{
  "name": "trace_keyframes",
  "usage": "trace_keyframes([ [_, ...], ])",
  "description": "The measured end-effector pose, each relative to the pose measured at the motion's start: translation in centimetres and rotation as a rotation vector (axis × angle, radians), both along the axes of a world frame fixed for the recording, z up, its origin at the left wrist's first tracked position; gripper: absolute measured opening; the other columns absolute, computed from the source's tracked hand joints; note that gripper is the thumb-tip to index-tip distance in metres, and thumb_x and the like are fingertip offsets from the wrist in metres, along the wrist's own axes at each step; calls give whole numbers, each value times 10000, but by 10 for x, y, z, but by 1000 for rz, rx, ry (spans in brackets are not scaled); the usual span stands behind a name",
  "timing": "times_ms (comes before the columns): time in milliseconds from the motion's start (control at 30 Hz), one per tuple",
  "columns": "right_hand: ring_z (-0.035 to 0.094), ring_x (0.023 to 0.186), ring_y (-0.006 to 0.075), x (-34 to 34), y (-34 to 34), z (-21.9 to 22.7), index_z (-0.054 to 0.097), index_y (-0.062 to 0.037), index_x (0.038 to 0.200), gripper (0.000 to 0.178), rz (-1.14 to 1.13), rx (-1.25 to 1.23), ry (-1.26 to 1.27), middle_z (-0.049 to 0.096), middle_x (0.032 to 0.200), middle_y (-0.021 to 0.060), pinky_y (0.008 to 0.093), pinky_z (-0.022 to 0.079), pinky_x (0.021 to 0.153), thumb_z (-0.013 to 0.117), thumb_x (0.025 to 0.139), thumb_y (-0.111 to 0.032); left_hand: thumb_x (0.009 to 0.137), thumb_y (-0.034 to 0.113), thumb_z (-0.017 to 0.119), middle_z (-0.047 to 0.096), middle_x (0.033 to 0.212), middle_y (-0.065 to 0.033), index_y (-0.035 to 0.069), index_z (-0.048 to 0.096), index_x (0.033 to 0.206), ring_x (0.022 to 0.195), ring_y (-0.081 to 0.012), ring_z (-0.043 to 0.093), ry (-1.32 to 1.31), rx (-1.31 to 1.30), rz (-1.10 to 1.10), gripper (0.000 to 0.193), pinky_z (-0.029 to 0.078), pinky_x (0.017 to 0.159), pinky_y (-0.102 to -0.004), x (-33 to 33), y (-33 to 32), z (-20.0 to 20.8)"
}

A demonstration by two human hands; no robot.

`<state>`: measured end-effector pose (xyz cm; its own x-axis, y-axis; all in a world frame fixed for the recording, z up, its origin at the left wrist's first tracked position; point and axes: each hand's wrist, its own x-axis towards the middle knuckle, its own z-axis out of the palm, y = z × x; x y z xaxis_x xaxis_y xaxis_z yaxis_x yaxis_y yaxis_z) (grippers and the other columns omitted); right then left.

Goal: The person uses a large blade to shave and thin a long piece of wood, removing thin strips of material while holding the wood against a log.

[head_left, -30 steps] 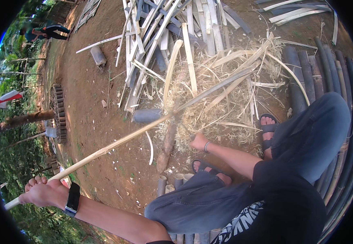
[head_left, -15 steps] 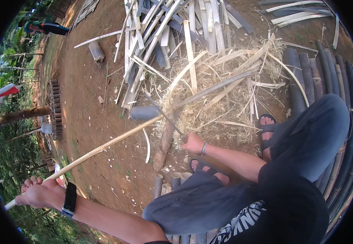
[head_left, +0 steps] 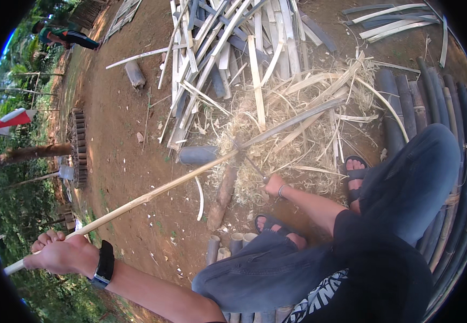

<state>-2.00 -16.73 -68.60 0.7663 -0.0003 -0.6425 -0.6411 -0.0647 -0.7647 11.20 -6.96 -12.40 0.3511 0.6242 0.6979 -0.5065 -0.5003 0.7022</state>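
Observation:
My left hand (head_left: 64,254), with a black watch on its wrist, is closed around the near left end of a long bamboo strip (head_left: 158,195). The strip slants up to the right, pale on the near part and grey-skinned beyond the blade. My right hand (head_left: 275,185) grips a knife by its handle, most of which the fingers hide. The knife's dark, narrow blade (head_left: 252,163) lies across the strip and is a little blurred. Under that crossing runs a short brown log (head_left: 222,199) on the ground.
Curly bamboo shavings (head_left: 303,140) heap around the strip's far half. Split bamboo pieces (head_left: 233,37) pile up beyond. Grey bamboo poles (head_left: 406,102) lie at the right. A short bamboo section (head_left: 198,155) sits beside the log. Another person (head_left: 64,37) stands far left, near a red-and-white flag (head_left: 11,121).
My right hand and the knife have moved to the right, toward my body. The curled sliver that rose at the blade no longer stands there. My left hand keeps its hold.

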Motion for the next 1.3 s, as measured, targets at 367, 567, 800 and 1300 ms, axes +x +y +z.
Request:
trace_keyframes([
  [367, 634, 613, 317, -3, 14, 228, 619, 82, 733, 338, 278, 42, -483, 613, 649, 237, 381, 507, 617, 707, 655, -235, 939, 631, 220, 238, 533, 23, 150, 275, 680, 422, -73, 218, -52, -124, -563, 549, 166, 362, -203, -56, 75, -21],
  [567, 645, 648, 261, -38, 24, 254, 661, -7, 885, 297, 380, 197, -494, 669, 734, 149, 363, 506, 640, 692, 760, -275, 928, 606, 359, 203, 487, 46, 167, 255, 660, 392, -49, 183, -83, -97, -786, 524, 153, 360, -188, -103, 81, -26],
  [800, 643, 612, 298, -40, 22, 240, 651, 22, 733, 219, 214, 75, -324, 636, 658, 196, 385, 493, 609, 670, 696, -193, 993, 384, 390, 200, 438, 58, 178, 249, 648, 357, -48, 157, -56, -149, -979, 426, 156, 350, -206, -128, 105, -39],
  [1300, 599, 534, 241, -69, 33, 293, 566, 30, 659, 195, 122, 142, -489, 598, 566, 142, 380, 465, 568, 625, 699, -151, 963, 346, 480, 259, 408, 55, 166, 250, 601, 326, -39, 194, -60, -18, -1337, 465, 156, 322, -197, -128, 77, -33],
])
